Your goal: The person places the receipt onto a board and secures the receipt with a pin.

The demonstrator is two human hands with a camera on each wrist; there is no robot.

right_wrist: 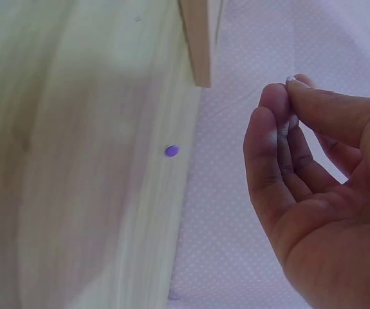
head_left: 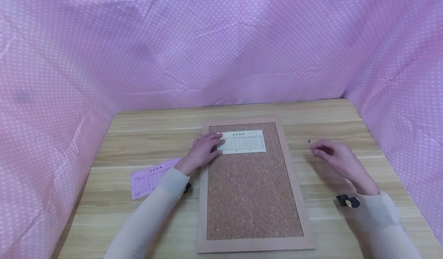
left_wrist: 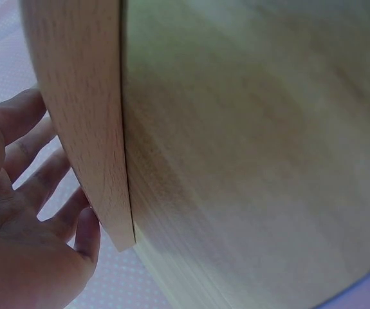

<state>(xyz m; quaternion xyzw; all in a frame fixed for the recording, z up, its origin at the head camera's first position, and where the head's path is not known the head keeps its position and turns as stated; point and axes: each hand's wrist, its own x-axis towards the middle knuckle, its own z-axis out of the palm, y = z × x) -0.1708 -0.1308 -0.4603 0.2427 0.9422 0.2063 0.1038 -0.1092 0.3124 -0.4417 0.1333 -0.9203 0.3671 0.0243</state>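
A cream printed slip (head_left: pixel 243 142) lies across the upper part of a wood-framed corkboard (head_left: pixel 252 197). My left hand (head_left: pixel 203 152) rests over the board's left edge, its spread fingertips on the slip's left end. In the left wrist view those fingers reach past the frame's side (left_wrist: pixel 82 116). Right of the board, my right hand (head_left: pixel 333 159) is raised with thumb and fingertips pinched together. A tiny pale tack-like thing seems to show at its fingertips, mostly hidden. Close by on the table lies a purple round-headed thumbtack (right_wrist: pixel 172 150).
A pink printed slip (head_left: pixel 149 179) lies left of the board, partly behind my left forearm. The board sits on a wooden table (head_left: pixel 152 128). Pink dotted cloth (head_left: pixel 221 51) hangs behind the table and along both sides.
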